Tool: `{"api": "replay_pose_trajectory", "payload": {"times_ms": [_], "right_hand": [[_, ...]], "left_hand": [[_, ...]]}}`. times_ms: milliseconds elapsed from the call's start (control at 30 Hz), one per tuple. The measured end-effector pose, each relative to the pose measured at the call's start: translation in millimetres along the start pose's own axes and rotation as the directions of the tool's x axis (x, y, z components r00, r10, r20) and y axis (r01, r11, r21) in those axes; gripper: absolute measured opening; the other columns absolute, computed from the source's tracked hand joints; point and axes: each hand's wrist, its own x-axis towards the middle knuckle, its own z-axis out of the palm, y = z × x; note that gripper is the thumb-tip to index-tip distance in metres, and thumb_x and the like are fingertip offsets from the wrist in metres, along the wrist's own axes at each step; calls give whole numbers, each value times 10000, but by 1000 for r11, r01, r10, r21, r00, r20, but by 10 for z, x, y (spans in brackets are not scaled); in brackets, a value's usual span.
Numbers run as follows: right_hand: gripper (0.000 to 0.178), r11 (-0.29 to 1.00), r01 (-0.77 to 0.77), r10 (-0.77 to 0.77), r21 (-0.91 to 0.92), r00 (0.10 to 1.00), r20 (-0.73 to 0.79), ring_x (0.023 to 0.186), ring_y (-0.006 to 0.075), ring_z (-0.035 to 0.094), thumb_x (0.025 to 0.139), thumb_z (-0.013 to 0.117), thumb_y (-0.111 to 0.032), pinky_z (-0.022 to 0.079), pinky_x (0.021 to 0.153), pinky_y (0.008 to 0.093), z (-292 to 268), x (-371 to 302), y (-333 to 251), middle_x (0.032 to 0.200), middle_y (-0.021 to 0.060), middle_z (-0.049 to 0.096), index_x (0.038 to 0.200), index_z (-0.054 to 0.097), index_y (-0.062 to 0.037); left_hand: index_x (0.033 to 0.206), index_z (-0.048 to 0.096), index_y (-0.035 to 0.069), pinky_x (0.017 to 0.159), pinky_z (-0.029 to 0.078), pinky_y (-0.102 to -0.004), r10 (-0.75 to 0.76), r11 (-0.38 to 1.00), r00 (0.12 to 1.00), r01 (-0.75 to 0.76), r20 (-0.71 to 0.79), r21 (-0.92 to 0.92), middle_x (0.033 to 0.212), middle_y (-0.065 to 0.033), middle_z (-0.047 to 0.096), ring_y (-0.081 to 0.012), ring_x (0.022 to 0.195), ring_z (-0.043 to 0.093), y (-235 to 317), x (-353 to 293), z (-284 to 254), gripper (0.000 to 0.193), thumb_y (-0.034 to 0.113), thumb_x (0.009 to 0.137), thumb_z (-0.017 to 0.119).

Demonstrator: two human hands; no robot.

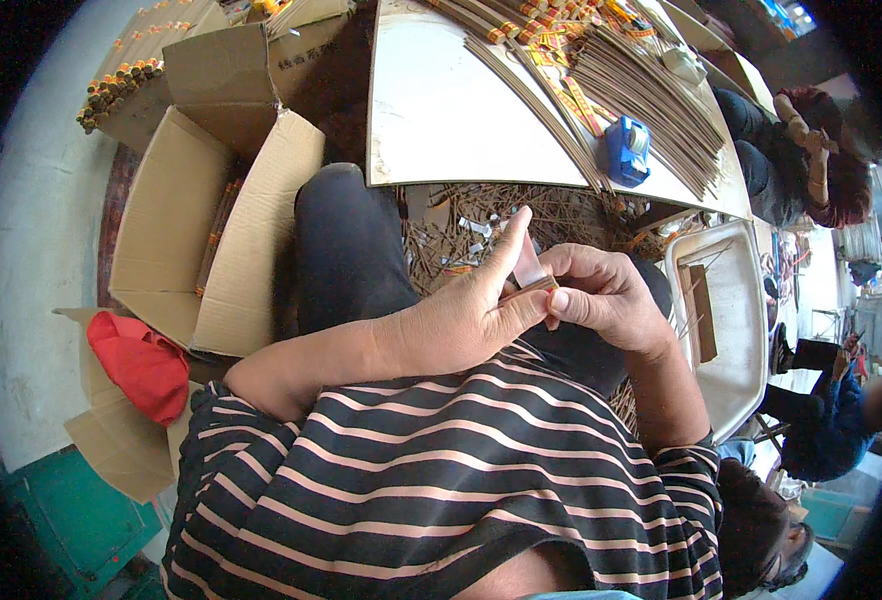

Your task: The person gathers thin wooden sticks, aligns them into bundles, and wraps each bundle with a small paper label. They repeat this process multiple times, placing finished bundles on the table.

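Above my lap, my left hand (pixel 476 312) is closed round a short visible stretch of a brown stick bundle (pixel 535 289). My right hand (pixel 606 295) meets it from the right, with thumb and fingers pinching the bundle's end, where a small bit of red shows. Between the hands, a pale translucent strip (pixel 528 262) stands up beside the bundle; it looks like tape, though I cannot tell for sure. Most of the bundle is hidden by my fingers. On the white table ahead lie many loose brown sticks (pixel 651 105) and a blue tape dispenser (pixel 629 152).
At left stands an open cardboard box (pixel 166 225) with some sticks inside, and a red cloth or bag (pixel 141 368) lies near it. Scraps and broken sticks (pixel 446 240) litter the space under the table. A white tub (pixel 746 350) is at right; other people sit beyond.
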Motion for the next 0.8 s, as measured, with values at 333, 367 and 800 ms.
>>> {"api": "replay_pose_trajectory", "payload": {"times_ms": [333, 367, 800], "right_hand": [[148, 897, 262, -239, -356, 965, 107, 745, 180, 542, 869, 566, -147, 438, 674, 294, -30, 27, -91, 807, 64, 562, 905, 585, -4], [133, 845, 320, -297, -429, 947, 122, 748, 204, 547, 867, 562, -136, 435, 682, 309, -23, 29, -106, 802, 75, 563, 893, 584, -7], [70, 598, 507, -454, -620, 853, 259, 788, 256, 554, 850, 555, -85, 438, 706, 340, -13, -12, -135, 839, 92, 594, 879, 590, -32]], "left_hand": [[1371, -95, -46, 703, 472, -240, -129, 991, 987, 131, 92, -16, 1000, -199, 547, -159, 809, 579, 69, -17, -66, 782, 310, 932, 445], [1372, -101, -41, 677, 465, -234, -122, 991, 987, 127, 100, -43, 979, -182, 543, -145, 776, 562, 98, -16, -65, 781, 301, 932, 447], [1394, -121, 38, 543, 415, -190, -130, 891, 955, 230, 266, -391, 777, -70, 505, -80, 586, 456, -26, -11, -125, 678, 150, 932, 362]]}}
